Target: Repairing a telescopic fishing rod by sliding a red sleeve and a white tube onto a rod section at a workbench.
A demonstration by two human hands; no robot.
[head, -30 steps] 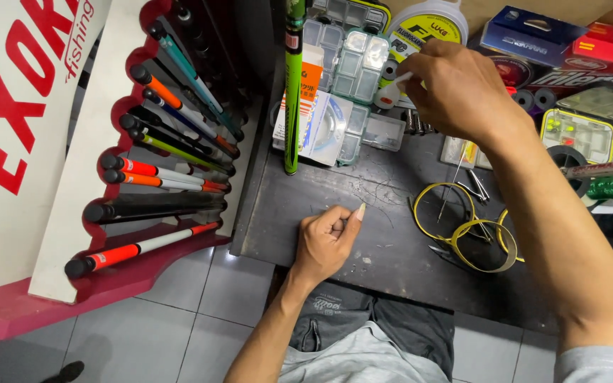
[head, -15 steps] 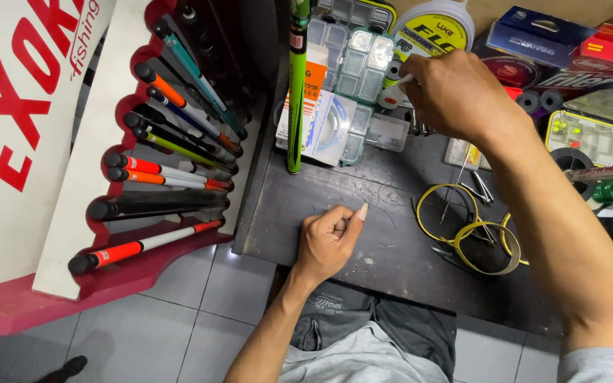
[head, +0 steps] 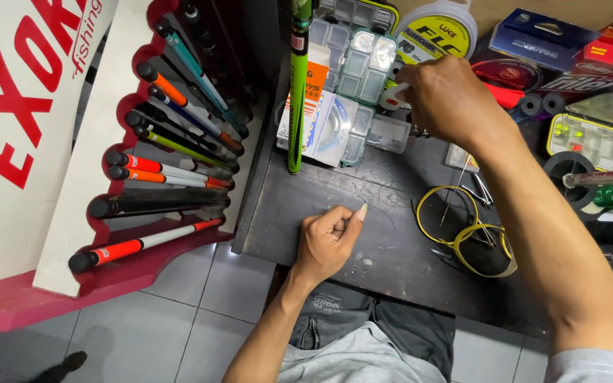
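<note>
Hands work over a dark bench (head: 391,269) crowded with fishing gear. The left hand (head: 328,237) rests on the bench near its front edge, fingers curled loosely together, the thumb with its long nail sticking out to the right; whether it pinches anything is too small to tell, though thin line (head: 384,195) lies in faint loops on the bench just beyond it. The right hand (head: 452,99) reaches to the back of the bench, fingers closed on a small white piece (head: 395,92) right beside a stack of clear compartment boxes (head: 363,67). A green rod (head: 297,85) leans upright against the left side of those boxes. Yellow loops of cord (head: 462,230) lie on the bench under the right forearm, with small metal tools beside them. A large spool of line (head: 434,32) stands behind the right hand. Left of the bench, a red rack (head: 143,262) holds a row of fishing rods (head: 157,167) with orange and black handles.
</note>
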